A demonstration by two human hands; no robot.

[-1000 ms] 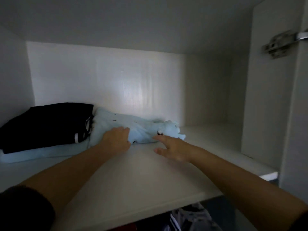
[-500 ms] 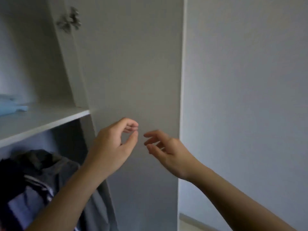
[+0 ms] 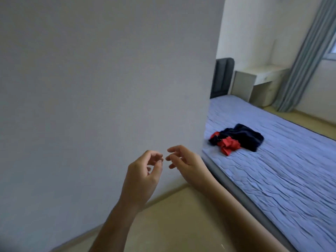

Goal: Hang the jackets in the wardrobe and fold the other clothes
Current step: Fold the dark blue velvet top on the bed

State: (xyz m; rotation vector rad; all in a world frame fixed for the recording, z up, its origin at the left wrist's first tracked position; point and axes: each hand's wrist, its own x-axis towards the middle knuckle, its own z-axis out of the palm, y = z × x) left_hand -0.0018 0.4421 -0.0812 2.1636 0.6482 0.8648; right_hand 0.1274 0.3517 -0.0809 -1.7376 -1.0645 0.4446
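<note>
A crumpled dark navy and red garment (image 3: pixel 236 139) lies on the blue quilted bed (image 3: pixel 281 170) to the right. My left hand (image 3: pixel 143 171) and my right hand (image 3: pixel 185 162) hover side by side in front of me, low in the view, both empty with fingers loosely curled and apart. They are in front of a large white panel (image 3: pixel 109 88), well short of the garment. The wardrobe shelf with its folded clothes is out of view.
The white panel fills the left half of the view. Beige floor (image 3: pixel 172 224) runs between it and the bed's grey edge. A dark headboard (image 3: pixel 222 77), a white desk (image 3: pixel 260 79) and a grey-blue curtain (image 3: pixel 301 57) stand at the far right.
My hands left the light blue folded garment on the wardrobe shelf. The view swung right, away from the wardrobe, and the bed with the navy and red garment came into sight.
</note>
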